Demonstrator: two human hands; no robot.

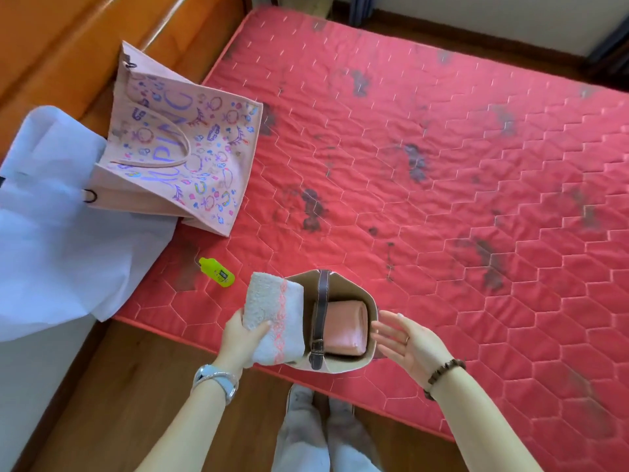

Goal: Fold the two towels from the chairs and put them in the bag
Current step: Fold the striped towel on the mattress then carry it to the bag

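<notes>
Red quilted mattress [442, 165], marked with dark stains, fills most of the head view, with wooden floor [136, 386] below its near edge. Beige bag [343, 286] stands open at the near edge of the mattress, directly in front of the person; a dark brown strap [321, 318] with a buckle lies across its mouth from far rim to near rim. Pink towel [345, 327], folded, sits inside the bag to the right of the strap. White towel [272, 311], folded and carrying a pink lace band, is outside the bag, just beside its left wall and level with the rim. Left hand [243, 338] grips this white towel at its near left corner, thumb on top and fingers underneath; a watch [218, 379] is on that wrist. Right hand [405, 342] holds nothing: palm turned toward the bag, fingers straight and spread, fingertips at the bag's right wall; contact cannot be confirmed. A bead bracelet [442, 373] is on that wrist. Yellow-green bottle [218, 272] lies on its side on the mattress, near the white towel to the far left of it. Pink printed tote [183, 144] lies further back at the mattress's left edge, resting partly on a pale sheet [61, 240].
</notes>
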